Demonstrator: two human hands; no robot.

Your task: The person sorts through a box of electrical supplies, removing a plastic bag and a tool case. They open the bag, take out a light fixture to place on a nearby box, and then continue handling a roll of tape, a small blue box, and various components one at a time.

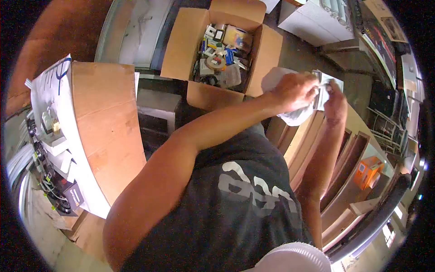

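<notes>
My left hand [297,92] is closed, its fingers bent toward my right hand. Behind and below it spreads a white, crumpled thing that looks like a plastic bag [294,119], partly covered by my hand and wrist. My right hand [335,103] is right beside it, fingers pinched together. Between the fingertips of both hands is a small pale bit, too blurred to name. A white flat object [320,100], perhaps a box or tray, shows behind my fingers.
An open cardboard box [267,56] full of small packets and tape rolls stands ahead. A tall cardboard panel [106,122] is on the left. Brown boards [297,131] lie below my hands. An orange box [368,172] sits at the right, and a white carton [308,22] at the back.
</notes>
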